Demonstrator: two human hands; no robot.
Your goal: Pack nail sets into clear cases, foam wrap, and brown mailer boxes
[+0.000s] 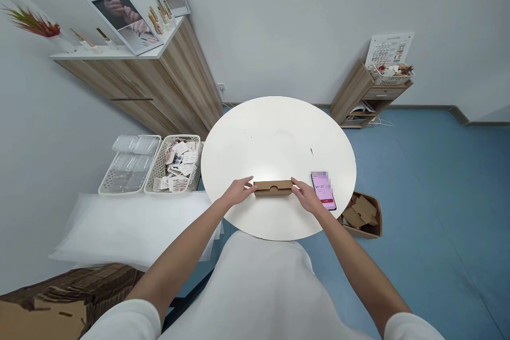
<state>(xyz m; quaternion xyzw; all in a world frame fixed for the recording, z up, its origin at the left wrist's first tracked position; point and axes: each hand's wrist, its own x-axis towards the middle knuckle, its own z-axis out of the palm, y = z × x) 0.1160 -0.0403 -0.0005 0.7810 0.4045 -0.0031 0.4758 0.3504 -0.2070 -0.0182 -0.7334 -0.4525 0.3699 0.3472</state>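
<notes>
A small flat brown cardboard box point(273, 188) lies near the front of a round white table point(279, 138). My left hand point(238, 192) grips its left end with the fingers closed against it. My right hand point(306, 194) holds the right end the same way. A phone point(323, 190) with a lit pink screen lies on the table just right of my right hand.
Two white baskets point(151, 163) with packets stand on a white surface at the left. A brown box of cardboard pieces point(364, 215) sits on the blue floor at the right. Flat cardboard point(59, 297) is stacked at lower left. Wooden cabinets stand against the wall.
</notes>
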